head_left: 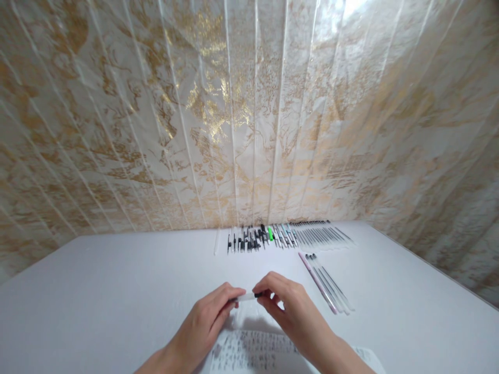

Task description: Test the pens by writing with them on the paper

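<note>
Both my hands meet over the near middle of the white table (97, 291). My left hand (206, 322) pinches one end of a small clear pen part (246, 297) with its fingertips. My right hand (290, 309) pinches the other end, where a dark tip shows. The piece is held level just above a sheet of paper (253, 353) covered in handwriting. To the right of my right hand lie a few pens (325, 283) side by side, one of them pink.
A long row of several pens and pen parts (280, 236) lies along the table's far edge, one bright green (270, 234). A marbled gold and white panelled wall (234, 114) rises behind and to both sides.
</note>
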The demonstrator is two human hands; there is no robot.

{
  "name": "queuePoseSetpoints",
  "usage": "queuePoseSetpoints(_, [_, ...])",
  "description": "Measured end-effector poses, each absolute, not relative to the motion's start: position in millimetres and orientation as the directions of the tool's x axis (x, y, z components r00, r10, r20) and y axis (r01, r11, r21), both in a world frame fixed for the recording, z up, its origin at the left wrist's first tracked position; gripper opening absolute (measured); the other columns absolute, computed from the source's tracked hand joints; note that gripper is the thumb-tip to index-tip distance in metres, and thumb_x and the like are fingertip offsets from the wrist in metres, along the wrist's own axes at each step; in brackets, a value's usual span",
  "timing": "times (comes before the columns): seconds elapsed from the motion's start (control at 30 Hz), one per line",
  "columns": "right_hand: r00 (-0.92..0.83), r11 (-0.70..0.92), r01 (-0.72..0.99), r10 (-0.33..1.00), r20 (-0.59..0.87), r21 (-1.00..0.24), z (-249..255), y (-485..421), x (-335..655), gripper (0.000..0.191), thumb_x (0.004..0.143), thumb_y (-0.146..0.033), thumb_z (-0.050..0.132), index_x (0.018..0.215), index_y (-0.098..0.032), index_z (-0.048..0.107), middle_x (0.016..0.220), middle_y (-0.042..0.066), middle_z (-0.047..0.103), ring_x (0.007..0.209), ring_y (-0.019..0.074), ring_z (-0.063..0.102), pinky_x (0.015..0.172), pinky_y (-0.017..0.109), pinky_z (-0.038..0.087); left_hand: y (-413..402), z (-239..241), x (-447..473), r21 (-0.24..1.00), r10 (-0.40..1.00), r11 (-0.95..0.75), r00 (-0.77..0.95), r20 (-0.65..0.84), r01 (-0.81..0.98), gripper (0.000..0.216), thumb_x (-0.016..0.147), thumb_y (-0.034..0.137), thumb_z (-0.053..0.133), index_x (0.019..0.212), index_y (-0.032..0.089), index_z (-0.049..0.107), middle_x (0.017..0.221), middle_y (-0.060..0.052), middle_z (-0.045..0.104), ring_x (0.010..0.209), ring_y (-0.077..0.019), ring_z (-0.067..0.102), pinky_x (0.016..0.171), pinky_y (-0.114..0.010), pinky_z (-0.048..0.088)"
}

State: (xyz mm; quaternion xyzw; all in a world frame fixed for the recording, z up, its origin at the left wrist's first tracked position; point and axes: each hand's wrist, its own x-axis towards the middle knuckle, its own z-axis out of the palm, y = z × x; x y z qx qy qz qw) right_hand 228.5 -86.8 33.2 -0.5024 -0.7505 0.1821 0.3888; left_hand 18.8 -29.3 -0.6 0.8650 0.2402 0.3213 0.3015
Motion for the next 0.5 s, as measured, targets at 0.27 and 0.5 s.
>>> queuePoseSetpoints(0.27, [-0.188,0.459,0.599,0.877,0.442,-0.656,30.0,-85.4,228.8,0.022,0.081,0.001,0.055,0.088,-0.019,0.061,0.078,0.0,0.06,0.067,0.0121,0.058,0.06,0.021,0.045,-31.3,-1.5,17.0,0.71,0.636,-0.667,0.669,0.384,0.226,0.031,0.097,0.018,0.04,0.122,0.029,0.054,0.092,0.001,0.061,0.085,-0.0127,0.062,0.08,-0.02,0.047])
queuePoseSetpoints(0.5, [-0.173,0.463,0.515,0.88,0.442,-0.722,36.5,-88.2,224.9,0.018,0.081,-0.001,0.057,0.086,-0.018,0.061,0.077,0.0,0.06,0.067,0.0114,0.058,0.06,0.02,0.045,-31.3,-1.2,16.7,0.709,0.615,-0.672,0.696,0.372,0.214,0.032,0.096,0.016,0.04,0.121,0.029,0.054,0.096,0.0,0.063,0.087,-0.0131,0.063,0.082,-0.02,0.047])
